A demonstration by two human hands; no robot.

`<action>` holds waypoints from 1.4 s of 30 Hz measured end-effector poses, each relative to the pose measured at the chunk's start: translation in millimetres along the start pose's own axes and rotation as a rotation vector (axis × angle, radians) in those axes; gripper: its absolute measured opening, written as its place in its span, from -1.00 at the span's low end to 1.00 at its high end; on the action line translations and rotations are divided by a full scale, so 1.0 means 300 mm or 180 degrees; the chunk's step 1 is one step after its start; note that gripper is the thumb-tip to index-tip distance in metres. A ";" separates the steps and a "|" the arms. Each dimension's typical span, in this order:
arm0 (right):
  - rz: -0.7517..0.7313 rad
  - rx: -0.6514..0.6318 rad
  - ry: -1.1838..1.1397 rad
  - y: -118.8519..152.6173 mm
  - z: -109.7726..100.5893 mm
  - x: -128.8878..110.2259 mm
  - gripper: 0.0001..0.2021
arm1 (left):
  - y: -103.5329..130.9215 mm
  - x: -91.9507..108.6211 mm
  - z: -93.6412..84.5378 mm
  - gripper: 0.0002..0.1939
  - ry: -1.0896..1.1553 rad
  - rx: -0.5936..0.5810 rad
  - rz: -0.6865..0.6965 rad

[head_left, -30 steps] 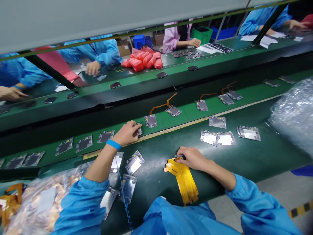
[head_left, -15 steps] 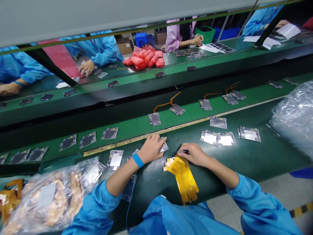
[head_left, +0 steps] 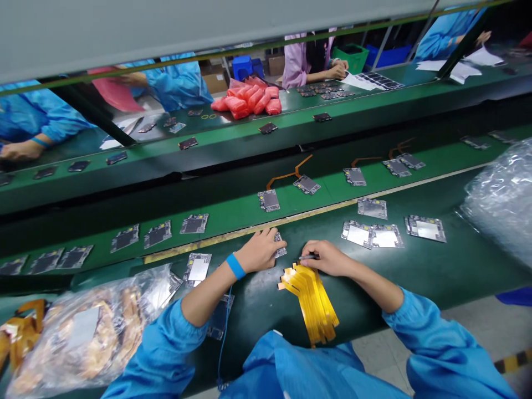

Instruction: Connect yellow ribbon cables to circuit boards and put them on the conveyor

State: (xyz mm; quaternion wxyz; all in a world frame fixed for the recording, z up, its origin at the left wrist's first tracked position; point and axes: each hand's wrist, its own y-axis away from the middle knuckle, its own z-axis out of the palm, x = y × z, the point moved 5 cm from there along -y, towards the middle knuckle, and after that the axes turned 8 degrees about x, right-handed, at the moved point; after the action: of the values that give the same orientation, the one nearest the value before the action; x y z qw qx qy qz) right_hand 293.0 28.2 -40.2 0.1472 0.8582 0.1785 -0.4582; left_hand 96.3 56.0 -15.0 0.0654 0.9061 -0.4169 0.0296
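Observation:
My left hand (head_left: 261, 250), with a blue wrist band (head_left: 236, 267), has its fingers closed on a small circuit board (head_left: 281, 251) at the bench's inner edge. Much of that board is hidden under the fingers. To its right, my right hand (head_left: 326, 257) pinches a slim grey tool (head_left: 308, 257); its exact kind is unclear. The tool's tip sits at the upper end of a fanned stack of yellow-orange flex cables (head_left: 315, 305), which lies on the bench in front of me. Left of my left hand is another circuit board (head_left: 198, 269) with a pale shield plate.
Several boards (head_left: 387, 236) lie at the right, beside bubble wrap (head_left: 501, 202). A clear bag of copper-coloured parts (head_left: 95, 332) stands at the left. Boards, some with flex cables, ride the green belt (head_left: 233, 213). Across the line, co-workers (head_left: 178, 83) sit near red packets (head_left: 249, 100).
Boards on the near belt have shifted right, those on the far belt slightly left. My hands stay nearly in place. A co-worker opposite has lifted a red sheet or bag.

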 end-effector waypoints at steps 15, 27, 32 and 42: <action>0.0522 0.0371 0.1051 -0.159 0.008 -0.025 -0.86 | 0.038 -0.020 0.036 -0.77 0.0213 0.0522 -0.0105; 0.0644 0.0315 0.1251 -0.180 0.016 -0.022 -0.84 | 0.046 -0.013 0.030 -0.72 0.0267 0.0561 -0.0111; 0.0661 0.0283 0.1282 -0.184 0.017 -0.022 -0.84 | 0.046 -0.012 0.031 -0.74 0.0215 0.0531 -0.0109; 0.0661 0.0207 0.1392 -0.194 0.015 -0.028 -0.82 | 0.048 -0.010 0.030 -0.75 0.0107 0.0485 -0.0104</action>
State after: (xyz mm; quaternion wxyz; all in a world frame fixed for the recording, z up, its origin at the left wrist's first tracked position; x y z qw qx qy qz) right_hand 259.7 76.9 -40.9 0.1237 0.9550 0.1021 -0.2494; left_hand 83.4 47.9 -23.0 0.0038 0.9145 -0.3975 0.0754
